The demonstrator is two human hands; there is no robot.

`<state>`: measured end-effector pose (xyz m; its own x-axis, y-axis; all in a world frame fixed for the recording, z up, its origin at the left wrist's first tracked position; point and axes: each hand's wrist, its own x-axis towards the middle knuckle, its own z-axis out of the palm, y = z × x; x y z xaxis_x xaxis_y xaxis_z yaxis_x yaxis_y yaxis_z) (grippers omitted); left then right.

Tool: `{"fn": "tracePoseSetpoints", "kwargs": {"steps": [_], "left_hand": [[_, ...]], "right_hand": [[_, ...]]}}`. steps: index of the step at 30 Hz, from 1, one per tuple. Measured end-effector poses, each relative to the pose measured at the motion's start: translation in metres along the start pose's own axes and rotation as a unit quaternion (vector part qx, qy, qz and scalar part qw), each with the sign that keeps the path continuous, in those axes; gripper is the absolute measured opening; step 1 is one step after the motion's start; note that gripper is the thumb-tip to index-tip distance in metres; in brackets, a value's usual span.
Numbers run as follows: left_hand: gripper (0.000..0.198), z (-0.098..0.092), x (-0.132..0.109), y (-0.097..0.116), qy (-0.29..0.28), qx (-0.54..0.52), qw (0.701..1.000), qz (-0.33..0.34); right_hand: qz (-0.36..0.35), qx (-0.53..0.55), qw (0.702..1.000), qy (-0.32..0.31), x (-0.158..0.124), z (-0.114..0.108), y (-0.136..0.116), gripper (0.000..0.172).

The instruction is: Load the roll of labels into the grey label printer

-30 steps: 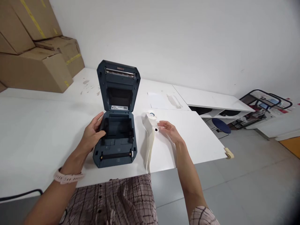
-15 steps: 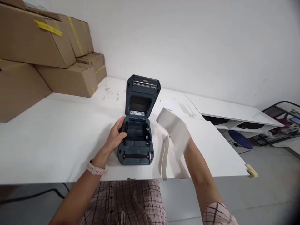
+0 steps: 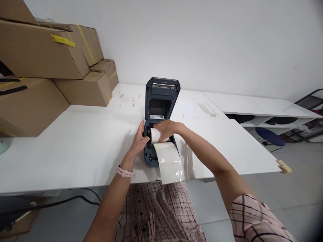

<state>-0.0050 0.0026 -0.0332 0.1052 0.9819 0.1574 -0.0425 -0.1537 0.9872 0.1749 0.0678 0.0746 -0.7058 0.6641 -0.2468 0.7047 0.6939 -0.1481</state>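
Observation:
A dark label printer [image 3: 163, 97] stands on the white table with its lid raised. Inside its bay sits a roll of white labels [image 3: 155, 135], and a loose strip of labels [image 3: 169, 163] hangs from it over the front of the printer toward the table edge. My right hand [image 3: 164, 129] is curled over the roll, gripping it from above and the right. At the printer's left side, my left hand [image 3: 140, 139] holds the bay's edge, its thumb reaching inside beside the roll and its fingers along the outer wall.
Cardboard boxes [image 3: 85, 89] with yellow tape are stacked at the back left against the wall. A crumpled strip of paper [image 3: 189, 161] lies right of the printer. Beyond the table are a white shelf unit [image 3: 257, 104] and a blue stool [image 3: 270, 136].
My right hand has brought the label roll from the table's right side leftward into the printer's bay. The left hand stays at the printer's left side. The view has shifted slightly.

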Motion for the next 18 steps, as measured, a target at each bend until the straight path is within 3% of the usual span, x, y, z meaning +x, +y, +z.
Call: {"fn": "tracePoseSetpoints", "kwargs": {"steps": [3,6,8,12,15,18], "left_hand": [[0.107,0.001,-0.002,0.006,0.0,-0.01,0.999,-0.04],[0.105,0.004,-0.004,0.014,0.001,-0.018,0.999,-0.036],[0.103,0.005,-0.004,0.017,0.006,-0.025,0.999,-0.023],[0.099,0.006,-0.003,0.02,0.015,-0.029,0.999,-0.017],[0.097,0.006,-0.004,0.021,0.019,-0.028,0.999,-0.022],[0.096,0.005,-0.005,0.022,0.021,-0.023,0.999,-0.027]], "right_hand": [[0.0,0.042,0.999,0.012,-0.007,0.007,0.004,0.062],[-0.041,0.122,0.986,0.108,-0.044,0.017,-0.002,0.066],[-0.071,0.173,0.968,0.165,-0.078,0.031,-0.015,0.061],[-0.088,0.234,0.949,0.193,-0.131,0.073,-0.054,0.061],[-0.064,0.239,0.943,0.221,-0.143,0.1,-0.078,0.067],[-0.047,0.238,0.937,0.251,-0.137,0.111,-0.092,0.07]]}}
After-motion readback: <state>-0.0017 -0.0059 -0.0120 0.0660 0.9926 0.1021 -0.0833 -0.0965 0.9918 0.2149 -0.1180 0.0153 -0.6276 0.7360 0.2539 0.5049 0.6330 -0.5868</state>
